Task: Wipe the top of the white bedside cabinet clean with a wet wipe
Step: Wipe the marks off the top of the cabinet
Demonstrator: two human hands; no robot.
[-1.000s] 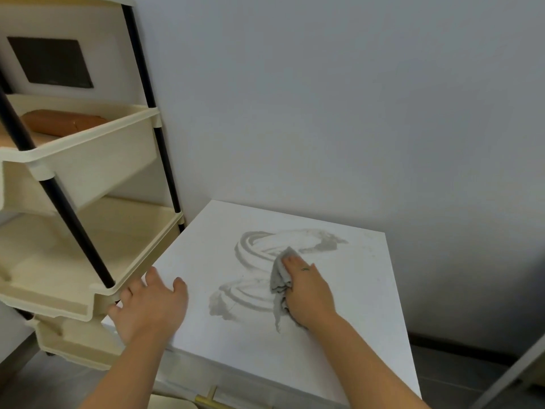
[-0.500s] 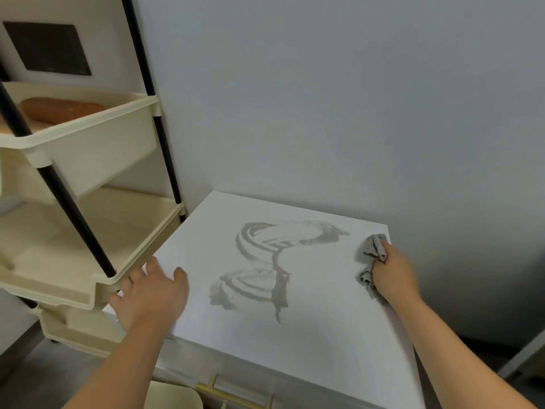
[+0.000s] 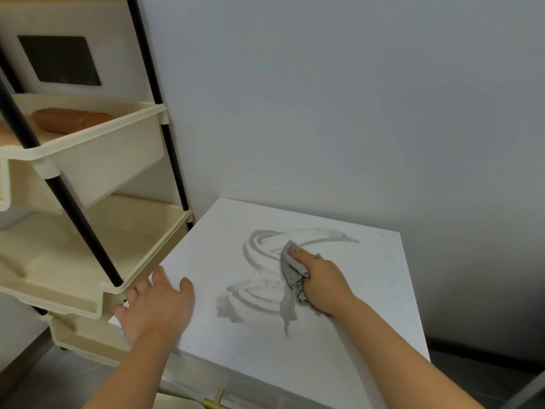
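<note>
The white bedside cabinet top [image 3: 368, 296] fills the lower middle of the view, standing against the wall. Grey curved smear marks [image 3: 259, 252] run across its middle. My right hand [image 3: 321, 278] presses a crumpled grey wet wipe [image 3: 290, 265] onto the smears near the centre of the top. My left hand [image 3: 156, 308] rests flat with fingers spread on the cabinet's front left corner, holding nothing.
A cream tiered trolley [image 3: 88, 231] with black poles [image 3: 73, 214] stands touching the cabinet's left side; a brown roll [image 3: 70, 121] lies in its upper tray. A gold handle [image 3: 213, 401] shows on the cabinet front. A grey wall rises behind.
My right hand has swept the wipe from the cabinet's back right edge back to the centre over the smears. My left hand has stayed on the front left corner.
</note>
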